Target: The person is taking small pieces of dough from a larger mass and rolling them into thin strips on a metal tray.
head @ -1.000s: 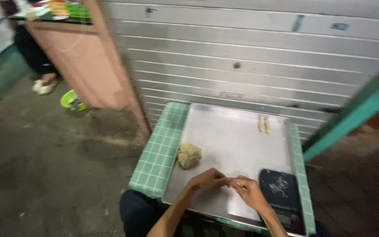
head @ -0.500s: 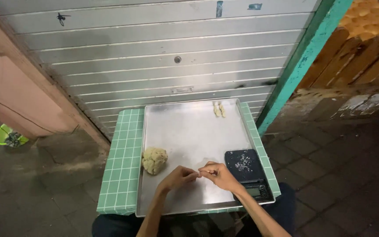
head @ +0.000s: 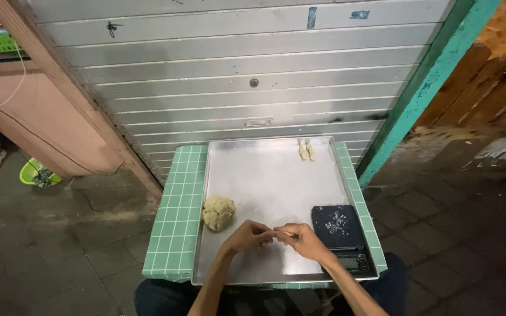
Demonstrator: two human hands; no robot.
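Both hands meet at 6 o'clock on the metal tray (head: 265,175), the left hand (head: 252,235) and right hand (head: 303,239) each with grip pinched on a thin dough strip (head: 282,233). Stretched between fingertips, it could tear. The dough lump (head: 218,212) sits at 9 o'clock, the black scale (head: 341,237) at 4 o'clock on the green-tiled desk (head: 174,234).

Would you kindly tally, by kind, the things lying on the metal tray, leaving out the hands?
Dough lump: 1
Shaped dough sticks at the far edge: 2
Black scale: 1
Thin dough piece pinched between left hand and right hand: 1
Total: 5
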